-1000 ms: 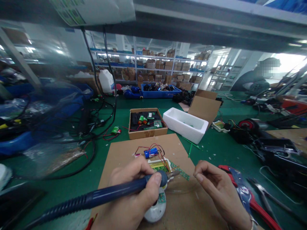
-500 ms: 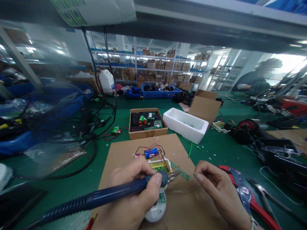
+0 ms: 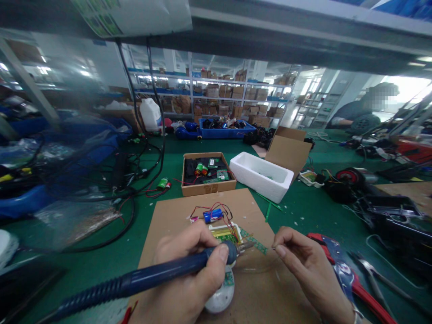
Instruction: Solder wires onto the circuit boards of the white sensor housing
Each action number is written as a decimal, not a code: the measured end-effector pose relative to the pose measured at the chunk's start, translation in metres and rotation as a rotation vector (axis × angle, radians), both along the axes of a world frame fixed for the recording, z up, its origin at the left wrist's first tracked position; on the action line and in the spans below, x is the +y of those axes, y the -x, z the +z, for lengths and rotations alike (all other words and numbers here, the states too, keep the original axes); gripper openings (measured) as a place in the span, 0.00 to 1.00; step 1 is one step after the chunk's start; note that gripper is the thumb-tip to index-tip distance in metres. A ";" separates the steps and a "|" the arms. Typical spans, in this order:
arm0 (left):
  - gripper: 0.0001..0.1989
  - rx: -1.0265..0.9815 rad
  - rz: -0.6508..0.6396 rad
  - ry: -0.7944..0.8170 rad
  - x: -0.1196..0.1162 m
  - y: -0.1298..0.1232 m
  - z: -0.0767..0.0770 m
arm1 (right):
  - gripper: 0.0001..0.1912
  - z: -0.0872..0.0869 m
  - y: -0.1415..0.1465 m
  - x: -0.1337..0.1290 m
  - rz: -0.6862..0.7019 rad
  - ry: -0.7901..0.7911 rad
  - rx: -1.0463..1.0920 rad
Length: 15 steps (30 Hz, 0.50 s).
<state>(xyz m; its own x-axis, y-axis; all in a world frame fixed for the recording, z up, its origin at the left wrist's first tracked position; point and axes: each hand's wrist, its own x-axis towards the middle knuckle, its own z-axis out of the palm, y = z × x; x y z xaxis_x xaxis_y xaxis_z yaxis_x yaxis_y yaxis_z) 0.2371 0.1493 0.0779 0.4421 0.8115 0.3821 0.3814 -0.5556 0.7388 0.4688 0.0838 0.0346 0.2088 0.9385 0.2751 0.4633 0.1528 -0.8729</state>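
My left hand (image 3: 189, 274) is closed around the dark blue handle of a soldering iron (image 3: 162, 270), its metal tip pointing right over the cardboard sheet. Beyond the tip lies a narrow green circuit board strip (image 3: 258, 245), beside a white-framed housing (image 3: 224, 232) with a yellow-green board inside. A blue cylinder battery (image 3: 212, 216) with red and black wires rests behind it. Partly under my left hand is a round white part (image 3: 221, 297) carrying a small green board. To the right, my right hand (image 3: 300, 261) pinches a thin wire (image 3: 256, 270), faint against the cardboard.
The cardboard sheet (image 3: 175, 211) lies on a green bench. Behind it stand a cardboard box (image 3: 209, 189) of parts and a white foam box (image 3: 259, 180). Red-and-blue pliers (image 3: 344, 270) and cutters (image 3: 371, 270) lie at right. A person (image 3: 351, 112) is at the far right.
Almost nothing differs. Both hands, the soldering iron and the parts on the cardboard keep nearly the same places.
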 end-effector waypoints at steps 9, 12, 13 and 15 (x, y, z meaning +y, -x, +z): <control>0.12 -0.018 0.002 -0.018 0.000 -0.002 0.004 | 0.14 0.000 0.000 -0.001 0.008 -0.020 -0.004; 0.12 -0.015 0.008 -0.018 -0.001 -0.001 0.004 | 0.14 0.000 0.000 -0.001 0.007 -0.023 -0.005; 0.12 -0.010 0.008 -0.015 -0.001 0.000 0.004 | 0.14 0.000 0.000 -0.001 0.009 -0.024 -0.002; 0.13 -0.005 -0.004 -0.016 -0.001 0.000 0.003 | 0.13 0.001 0.000 -0.001 0.014 -0.022 0.005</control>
